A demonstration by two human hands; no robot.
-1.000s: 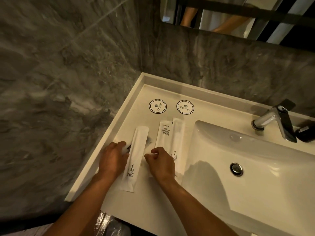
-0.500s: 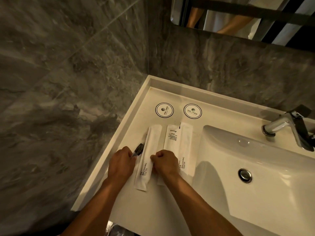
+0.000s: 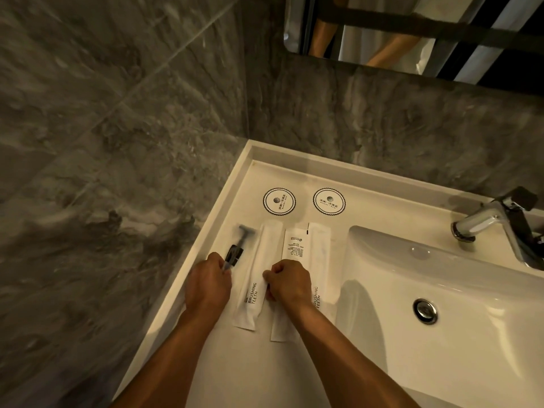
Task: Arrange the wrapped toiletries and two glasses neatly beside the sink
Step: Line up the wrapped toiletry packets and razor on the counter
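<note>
Your left hand (image 3: 208,285) gripped a wrapped razor (image 3: 236,251) just inside the counter's raised left rim (image 3: 188,278). Your right hand (image 3: 290,282), fisted, pinched the middle sachet (image 3: 290,251) between two "BRUSHING TEETH" packets (image 3: 255,275), near the basin (image 3: 441,290). Bare counter lay nearer you.

Two round coasters (image 3: 279,201), perhaps three white wrapped packets (image 3: 252,278), one razor (image 3: 238,249), two hands (image 3: 208,285)

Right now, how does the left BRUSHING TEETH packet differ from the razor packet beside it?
The left BRUSHING TEETH packet is opaque white paper with printed text; the razor packet is clear, showing a dark razor inside. The razor packet sits nearer the counter's raised edge and is gripped at its near end by the left hand; the toothbrush packet lies between the two hands, and contact is unclear. It is also longer. Both lie flat, lengthwise, roughly parallel.
</note>
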